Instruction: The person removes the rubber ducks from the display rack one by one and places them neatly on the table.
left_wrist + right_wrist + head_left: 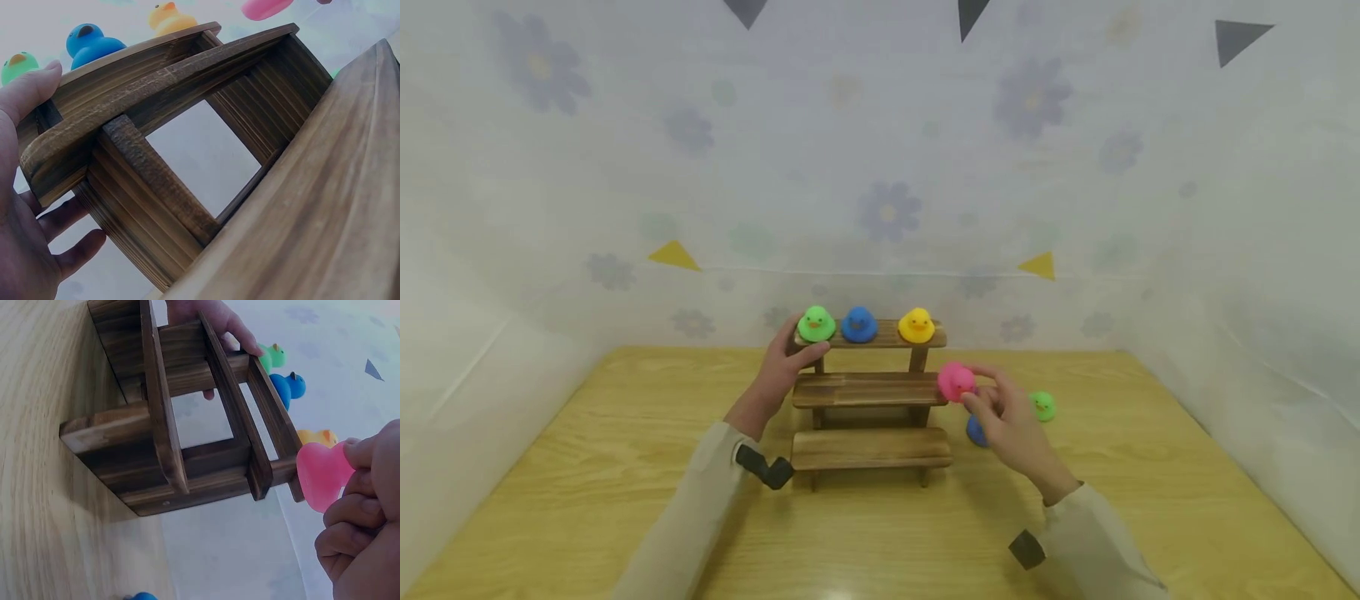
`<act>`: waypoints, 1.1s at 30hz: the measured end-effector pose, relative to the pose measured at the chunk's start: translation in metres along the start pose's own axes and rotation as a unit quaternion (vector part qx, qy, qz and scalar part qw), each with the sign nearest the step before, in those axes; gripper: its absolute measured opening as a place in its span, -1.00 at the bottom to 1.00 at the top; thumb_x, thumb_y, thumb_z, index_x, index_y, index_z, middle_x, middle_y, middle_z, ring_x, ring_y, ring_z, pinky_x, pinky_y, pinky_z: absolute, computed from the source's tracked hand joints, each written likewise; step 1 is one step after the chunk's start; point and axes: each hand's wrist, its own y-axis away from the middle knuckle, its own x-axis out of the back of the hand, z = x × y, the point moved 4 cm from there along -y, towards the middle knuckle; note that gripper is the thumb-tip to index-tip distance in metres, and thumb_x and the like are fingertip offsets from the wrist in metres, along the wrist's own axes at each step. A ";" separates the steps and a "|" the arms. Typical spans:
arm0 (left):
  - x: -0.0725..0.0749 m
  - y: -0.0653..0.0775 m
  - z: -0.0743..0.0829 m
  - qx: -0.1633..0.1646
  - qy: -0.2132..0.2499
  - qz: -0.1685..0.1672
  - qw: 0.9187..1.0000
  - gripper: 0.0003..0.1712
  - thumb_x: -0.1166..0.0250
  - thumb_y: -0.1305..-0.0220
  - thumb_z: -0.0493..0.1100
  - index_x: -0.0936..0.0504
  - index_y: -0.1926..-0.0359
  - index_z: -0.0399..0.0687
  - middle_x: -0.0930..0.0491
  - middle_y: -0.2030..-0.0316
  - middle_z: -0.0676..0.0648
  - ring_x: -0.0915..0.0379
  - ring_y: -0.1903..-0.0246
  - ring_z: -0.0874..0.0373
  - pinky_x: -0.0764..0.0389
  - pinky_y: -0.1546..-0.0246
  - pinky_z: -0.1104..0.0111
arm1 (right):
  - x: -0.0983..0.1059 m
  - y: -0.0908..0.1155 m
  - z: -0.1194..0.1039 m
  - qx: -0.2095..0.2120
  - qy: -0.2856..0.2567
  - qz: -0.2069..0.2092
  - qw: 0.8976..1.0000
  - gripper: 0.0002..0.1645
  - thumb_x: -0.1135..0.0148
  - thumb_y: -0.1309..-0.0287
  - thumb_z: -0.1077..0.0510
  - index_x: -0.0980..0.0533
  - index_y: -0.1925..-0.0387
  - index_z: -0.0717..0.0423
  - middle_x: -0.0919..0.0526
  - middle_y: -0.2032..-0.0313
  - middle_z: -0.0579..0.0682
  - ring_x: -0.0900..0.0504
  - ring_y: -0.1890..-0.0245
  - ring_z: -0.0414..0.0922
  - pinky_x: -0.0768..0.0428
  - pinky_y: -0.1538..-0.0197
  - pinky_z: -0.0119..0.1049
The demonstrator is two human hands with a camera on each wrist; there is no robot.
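A pink rubber duck [956,382] is pinched between the thumb and fingers of my right hand [1011,425]. In the head view it overlaps the right end of the middle shelf of a three-tier wooden stand [871,450]. My left hand [778,371] grips the left end of the top shelf, its thumb [37,87] across the front and the other fingers behind. Along that top shelf sit a green duck [816,325], a blue duck [859,326] and, after a gap, a yellow duck [917,326].
Right of the stand, a second blue duck [977,432] on the wooden table [865,542] is partly hidden by my right hand. Another green duck [1042,407] lies just beyond that hand. A pale flowered sheet [887,150] hangs behind and along both sides.
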 end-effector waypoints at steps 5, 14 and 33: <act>0.002 -0.002 -0.002 0.001 -0.001 -0.001 1.000 -0.32 -0.19 -0.36 -0.15 -0.16 -0.43 0.06 -0.44 0.01 0.04 -0.49 0.03 0.18 -0.42 -0.19 0.05 | 0.010 0.001 0.001 -0.014 0.007 0.005 1.000 -0.57 -0.06 -0.35 0.31 -0.32 -0.22 0.30 -0.26 0.71 -0.12 -0.13 0.78 -0.31 -0.18 0.75 -0.38; 0.006 -0.003 -0.006 0.014 -0.008 0.006 1.000 -0.28 -0.18 -0.37 -0.13 -0.11 -0.46 0.07 -0.45 -0.04 -0.04 -0.48 0.05 0.31 -0.40 -0.21 0.05 | 0.022 0.007 0.001 -0.004 0.061 0.032 0.998 -0.58 -0.07 -0.27 0.45 -0.34 -0.16 0.40 -0.27 0.73 -0.16 -0.11 0.78 -0.40 -0.16 0.78 -0.40; 0.011 -0.002 -0.003 0.019 -0.022 0.001 1.000 -0.27 -0.16 -0.39 -0.09 -0.07 -0.48 0.07 -0.37 -0.16 -0.16 -0.43 0.00 0.29 -0.40 -0.21 0.06 | 0.073 0.011 0.054 -0.071 0.178 -0.037 0.981 -0.59 -0.10 -0.35 0.23 -0.35 -0.16 0.29 -0.18 0.77 -0.22 -0.06 0.79 -0.41 -0.14 0.72 -0.45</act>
